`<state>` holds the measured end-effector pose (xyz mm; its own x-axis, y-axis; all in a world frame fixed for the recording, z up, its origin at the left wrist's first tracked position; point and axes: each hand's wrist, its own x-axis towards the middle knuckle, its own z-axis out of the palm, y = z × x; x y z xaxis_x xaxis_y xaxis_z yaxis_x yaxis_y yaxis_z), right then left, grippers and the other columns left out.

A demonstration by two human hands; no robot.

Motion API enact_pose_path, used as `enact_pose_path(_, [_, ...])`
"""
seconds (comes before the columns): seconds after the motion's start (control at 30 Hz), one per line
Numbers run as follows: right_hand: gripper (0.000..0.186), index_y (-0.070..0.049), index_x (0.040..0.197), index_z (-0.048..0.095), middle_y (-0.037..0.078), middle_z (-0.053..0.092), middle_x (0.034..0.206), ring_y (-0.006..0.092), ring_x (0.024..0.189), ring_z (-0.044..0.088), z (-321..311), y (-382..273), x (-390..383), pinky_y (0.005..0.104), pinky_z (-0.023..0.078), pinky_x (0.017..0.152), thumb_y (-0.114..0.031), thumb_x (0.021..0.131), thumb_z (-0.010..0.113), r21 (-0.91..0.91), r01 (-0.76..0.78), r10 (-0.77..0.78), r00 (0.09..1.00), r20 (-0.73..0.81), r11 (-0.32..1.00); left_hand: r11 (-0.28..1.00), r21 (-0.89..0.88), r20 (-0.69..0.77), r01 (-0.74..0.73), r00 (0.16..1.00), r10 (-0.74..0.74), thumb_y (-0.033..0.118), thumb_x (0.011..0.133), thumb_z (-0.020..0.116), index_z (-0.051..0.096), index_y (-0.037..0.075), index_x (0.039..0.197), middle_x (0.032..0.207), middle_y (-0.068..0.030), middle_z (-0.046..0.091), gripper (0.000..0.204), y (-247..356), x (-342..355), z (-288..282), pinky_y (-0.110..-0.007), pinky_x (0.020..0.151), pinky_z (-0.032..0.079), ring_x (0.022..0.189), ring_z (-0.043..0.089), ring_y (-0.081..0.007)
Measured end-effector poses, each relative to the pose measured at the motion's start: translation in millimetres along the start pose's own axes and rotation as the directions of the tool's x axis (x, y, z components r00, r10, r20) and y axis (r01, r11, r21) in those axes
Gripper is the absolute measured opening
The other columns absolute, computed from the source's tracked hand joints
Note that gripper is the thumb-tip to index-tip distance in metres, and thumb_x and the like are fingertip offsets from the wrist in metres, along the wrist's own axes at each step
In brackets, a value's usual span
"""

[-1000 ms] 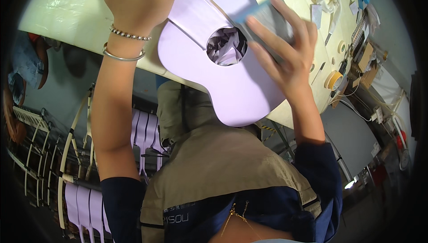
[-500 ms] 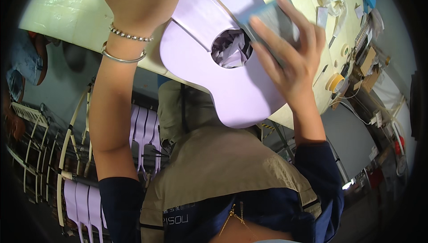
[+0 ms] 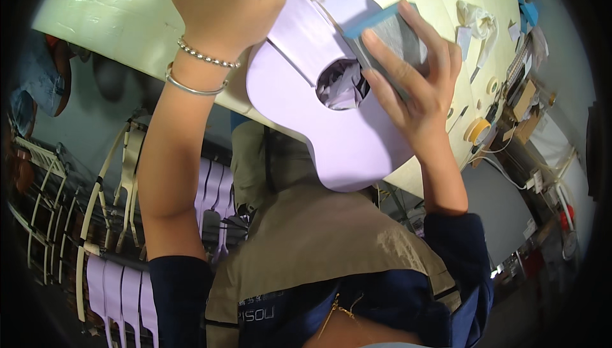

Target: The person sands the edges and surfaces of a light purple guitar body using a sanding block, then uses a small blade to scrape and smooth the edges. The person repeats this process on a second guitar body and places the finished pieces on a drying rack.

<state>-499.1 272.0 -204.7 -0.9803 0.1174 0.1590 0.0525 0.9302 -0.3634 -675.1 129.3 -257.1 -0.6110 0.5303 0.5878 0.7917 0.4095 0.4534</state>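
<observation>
A pale purple guitar body with its neck [image 3: 357, 150] lies tilted across the table's near edge. Crumpled purple paper [image 3: 342, 86] shows in its round sound hole. In my right hand [image 3: 424, 86] is a grey sanding block [image 3: 396, 38] with a blue edge, held between thumb and spread fingers over the guitar's right side, by the sound hole. My left hand [image 3: 223, 3] is curled over the guitar's neck at the top of the view; its fingertips are hidden.
The cream table [image 3: 95, 10] spreads beyond the guitar. At the right lie a white cloth [image 3: 478, 19], a yellow tape roll [image 3: 478, 132] and several tools. Below left, purple guitar necks [image 3: 121, 290] hang on a rack. Someone's leg [image 3: 44, 80] shows at far left.
The guitar and both hands sit a little lower and further right in the picture, as the whole view has shifted. The right hand with the block is less blurred.
</observation>
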Motion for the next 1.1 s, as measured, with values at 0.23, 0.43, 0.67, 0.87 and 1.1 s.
enact_pose_path(0.23, [0.033,-0.023,0.106,0.070,0.008,0.056,0.118,0.0244,0.090,0.049,9.8,-7.6,27.5,0.0328,0.038,0.082,-0.023,0.073,0.071,-0.044,0.061,-0.062,0.998,-0.017,0.997,0.995,0.032,0.096,0.090,0.991,-0.093,0.011,0.083,0.049,0.060,0.005,0.106,0.070,-0.0008,0.059,0.026,10.1,-0.5,-7.2,-0.042,0.092,0.034,0.076,0.054,-0.0220])
enact_pose_path(0.43, [0.032,-0.027,0.097,0.072,0.006,0.057,0.118,0.0216,0.076,0.047,27.2,5.3,63.4,0.0296,0.040,0.065,-0.023,0.066,0.073,-0.002,0.242,-0.238,0.952,-0.193,0.970,1.000,0.020,0.006,0.017,1.000,-0.017,0.010,0.085,0.047,0.061,0.005,0.106,0.069,0.0004,0.059,0.025,5.7,5.7,1.1,-0.042,0.093,0.034,0.075,0.054,-0.0209])
enact_pose_path(0.67, [0.038,-0.027,0.104,0.069,0.007,0.054,0.123,0.0212,0.083,0.045,-38.6,-3.0,-58.7,0.0288,0.040,0.075,-0.022,0.066,0.073,-0.076,-0.079,0.086,0.992,0.092,0.994,1.000,0.022,0.044,0.014,0.999,-0.015,0.010,0.085,0.046,0.061,0.005,0.105,0.069,0.0007,0.059,0.025,8.7,1.7,-4.7,-0.042,0.093,0.034,0.075,0.054,-0.0196])
enact_pose_path(0.87, [0.037,-0.025,0.106,0.069,0.008,0.053,0.126,0.0217,0.084,0.044,-17.6,0.7,-46.7,0.0286,0.040,0.075,-0.024,0.069,0.071,-0.120,-0.043,0.044,0.999,0.001,0.992,0.997,0.074,0.071,-0.009,0.997,0.004,0.009,0.084,0.047,0.061,0.005,0.105,0.068,0.0007,0.059,0.026,5.2,1.6,-2.0,-0.041,0.094,0.034,0.075,0.054,-0.0195])
enact_pose_path(1.1, [0.036,-0.025,0.108,0.068,0.007,0.053,0.124,0.0218,0.089,0.047,1.5,-0.9,-3.2,0.0309,0.039,0.080,-0.023,0.072,0.071,-0.077,0.050,-0.053,0.998,-0.041,0.996,0.998,0.005,0.057,0.067,0.996,-0.068,0.010,0.083,0.049,0.062,0.005,0.104,0.069,-0.0005,0.060,0.025,11.9,2.8,-4.2,-0.042,0.093,0.034,0.076,0.054,-0.0215])
